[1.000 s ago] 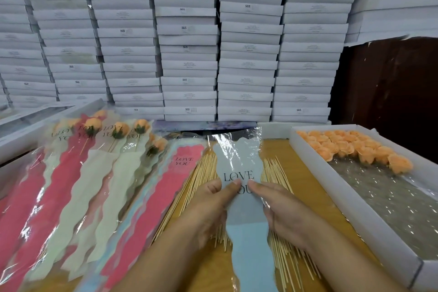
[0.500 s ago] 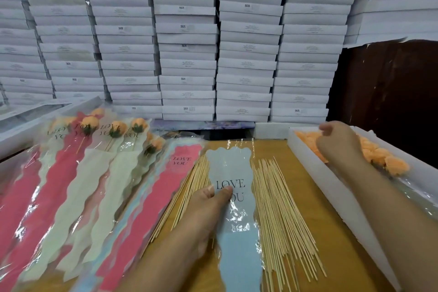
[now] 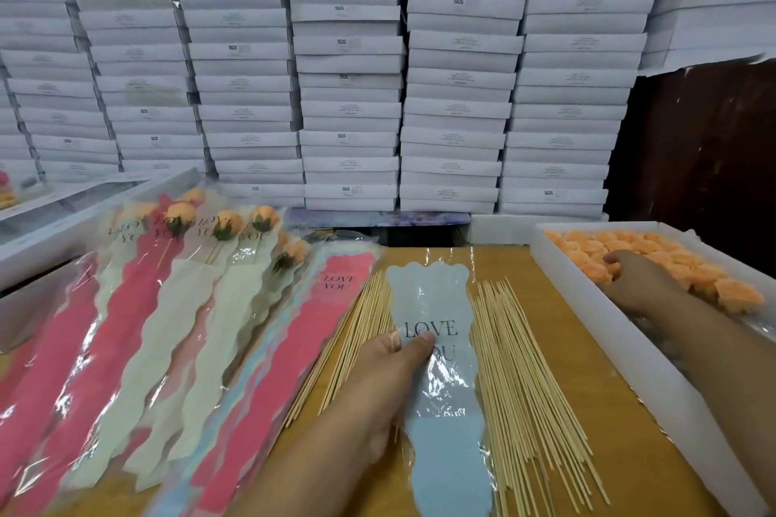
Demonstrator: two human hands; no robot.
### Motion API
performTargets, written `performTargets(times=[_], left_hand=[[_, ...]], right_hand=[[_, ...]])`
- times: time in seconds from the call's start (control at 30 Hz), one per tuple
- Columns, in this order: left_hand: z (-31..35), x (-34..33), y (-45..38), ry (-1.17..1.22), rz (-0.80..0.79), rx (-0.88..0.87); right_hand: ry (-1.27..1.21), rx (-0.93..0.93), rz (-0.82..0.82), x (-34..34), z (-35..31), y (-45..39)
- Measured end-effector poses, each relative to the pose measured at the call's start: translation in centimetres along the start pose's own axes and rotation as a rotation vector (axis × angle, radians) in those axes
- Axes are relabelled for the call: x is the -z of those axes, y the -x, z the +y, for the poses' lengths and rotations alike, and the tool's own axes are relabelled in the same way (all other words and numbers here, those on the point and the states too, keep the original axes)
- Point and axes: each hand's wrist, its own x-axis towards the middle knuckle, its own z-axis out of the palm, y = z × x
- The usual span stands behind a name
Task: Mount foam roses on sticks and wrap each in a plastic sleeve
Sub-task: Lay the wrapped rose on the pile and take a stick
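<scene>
Blue sleeve (image 3: 436,348) reads "LOVE YOU" — boxes (image 3: 348,42) perhaps "SGS".

Stacked white boxes (image 3: 348,97) fill back; dark, possibly wooden wall (image 3: 705,147) right; wooden table (image 3: 558,332).

A single head-mounted wide-angle view looks forward and down from the person's own position, close over the wooden table (image 3: 546,357), which fills the lower half of the frame. The left hand (image 3: 390,374) enters from the bottom centre and the right hand (image 3: 638,285) from the lower right, both near the lens. The stacked white boxes (image 3: 348,67) fill the upper half, farther off, facing the camera. Straight lines bow toward the frame edges. The white tray (image 3: 630,348) runs off the lower right corner. No second view is supplied, so no overlap exists.
</scene>
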Motion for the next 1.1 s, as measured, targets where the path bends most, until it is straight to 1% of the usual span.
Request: performTargets(times=[0.13,0.2,0.33,0.47,0.57,0.6,0.67,0.73,0.8,0.87,0.97,1.1], left_hand=[[0.1,0.0,0.2,-0.006,0.002,0.001],[0.2,0.0,0.2,0.0,0.01,0.008],[0.2,0.0,0.3,0.002,0.014,0.012],[0.3,0.0,0.3,-0.007,0.009,0.005],[0.2,0.1,0.3,-0.004,0.015,0.007],[0.2,0.2,0.2,-0.006,0.027,0.011],[0.2,0.4,0.1,-0.032,0.05,-0.017],[0.2,0.5,-0.1,-0.063,0.09,-0.08],[0.0,0.6,-0.6,-0.086,0.13,-0.164],[-0.5,0.9,-1.3,-0.175,0.155,-0.253],[-0.9,1.1,-1.9,-0.27,0.144,-0.35],[-0.5,0.5,-1.3,-0.415,0.09,-0.353]], right_hand=[[-0.056,0.043,-0.075,-0.2,-0.5,-0.7],[-0.057,0.041,-0.082,-0.5,-0.7,-0.8],[-0.028,0.039,-0.003,-0.9,-0.6,-1.2],[-0.059,0.031,0.069,-0.7,-0.7,-1.1],[-0.07,0.029,0.179,0.3,-1.4,-0.6],[-0.085,0.035,0.218,0.7,-1.9,-0.3],[-0.219,0.034,0.247,1.6,-3.5,0.6],[-0.425,0.036,0.169,2.4,-5.6,2.0],[-0.551,0.063,0.002,3.0,-7.5,3.8],[-0.584,0.128,-0.177,3.0,-9.0,6.1],[-0.585,0.229,-0.35,2.0,-10.3,9.4],[-0.577,0.328,-0.546,-0.3,-11.1,13.0]])
